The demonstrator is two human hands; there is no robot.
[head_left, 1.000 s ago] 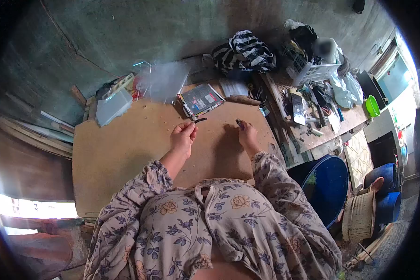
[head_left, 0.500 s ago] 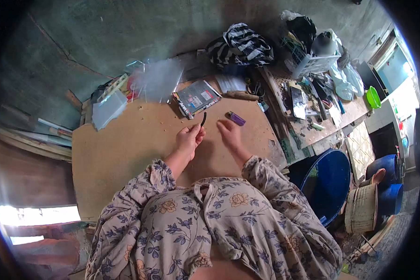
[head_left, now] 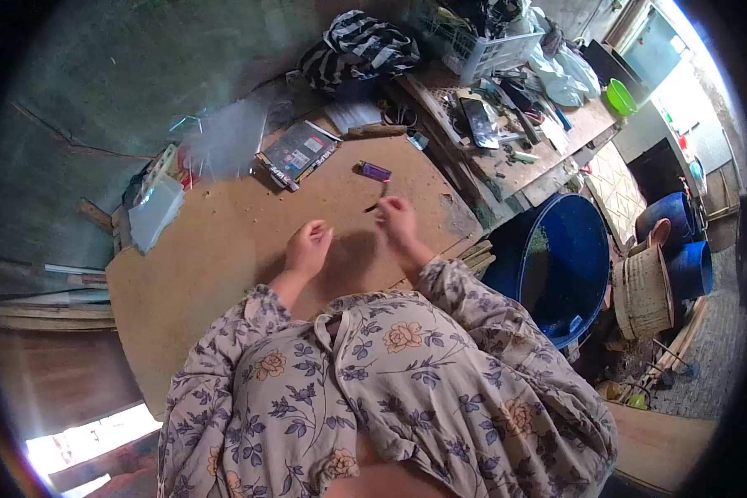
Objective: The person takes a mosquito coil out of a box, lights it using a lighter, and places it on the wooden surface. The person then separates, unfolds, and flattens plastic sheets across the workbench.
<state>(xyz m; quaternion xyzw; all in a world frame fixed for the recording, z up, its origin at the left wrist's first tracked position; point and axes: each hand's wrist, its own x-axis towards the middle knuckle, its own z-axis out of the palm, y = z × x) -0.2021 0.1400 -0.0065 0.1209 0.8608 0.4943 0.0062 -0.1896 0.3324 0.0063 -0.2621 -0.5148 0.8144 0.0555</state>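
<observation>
My right hand [head_left: 399,219] is closed, its fingertips pinching a short, thin black strip [head_left: 371,208] that is partly hidden and blurred. Just beyond those fingers, a purple lighter [head_left: 375,171] lies on the brown tabletop [head_left: 216,274]. To the left, my left hand [head_left: 310,246] hovers above the board with its fingers curled together, and nothing shows in them. A flat black-and-white printed packet [head_left: 299,153] rests further back on the table.
Clear plastic sheets [head_left: 156,212] lie at the back left. A striped black-and-white cloth bundle [head_left: 361,50] sits at the back. On the right, a side bench holds a phone [head_left: 479,123], tools and a white crate [head_left: 485,54]. A large blue tub [head_left: 563,270] stands below it.
The black strip has passed from my left hand to my right hand, which has moved back from the lighter. My left hand is lower and without the strip. The camera view has shifted right.
</observation>
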